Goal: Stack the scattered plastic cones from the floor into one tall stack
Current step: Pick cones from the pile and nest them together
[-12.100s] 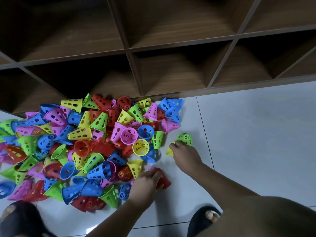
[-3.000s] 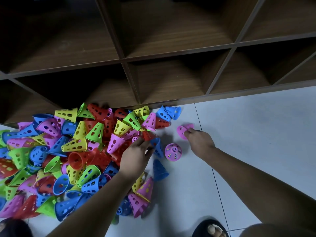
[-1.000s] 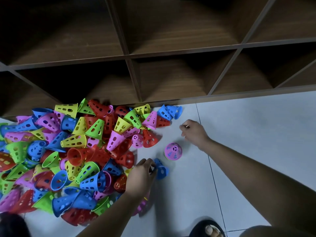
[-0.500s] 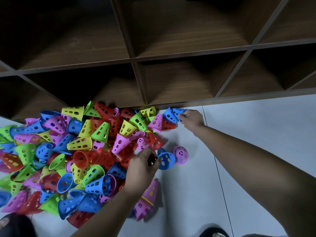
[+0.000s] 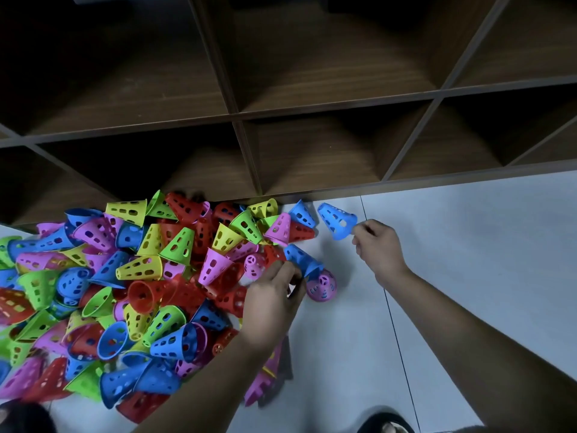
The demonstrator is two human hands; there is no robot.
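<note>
A big heap of perforated plastic cones [image 5: 131, 276] in red, blue, green, yellow and pink covers the white floor at the left. A pink cone [image 5: 321, 286] stands upright on the tiles just right of the heap. My left hand [image 5: 274, 292] holds a blue cone [image 5: 301, 259] tilted over that pink one, wide end towards it. My right hand [image 5: 376, 245] pinches the rim of another blue cone [image 5: 335, 218], lifted off the floor near the shelf base.
A dark wooden shelf unit [image 5: 281, 104] with open compartments runs along the back, its base edge right behind the heap. Bare white floor tiles [image 5: 468, 260] stretch to the right. A dark slipper toe [image 5: 385, 425] shows at the bottom edge.
My right hand has pulled a blue cone away from the heap's far edge and lifted it. My left hand has carried its blue cone up beside the upright pink cone.
</note>
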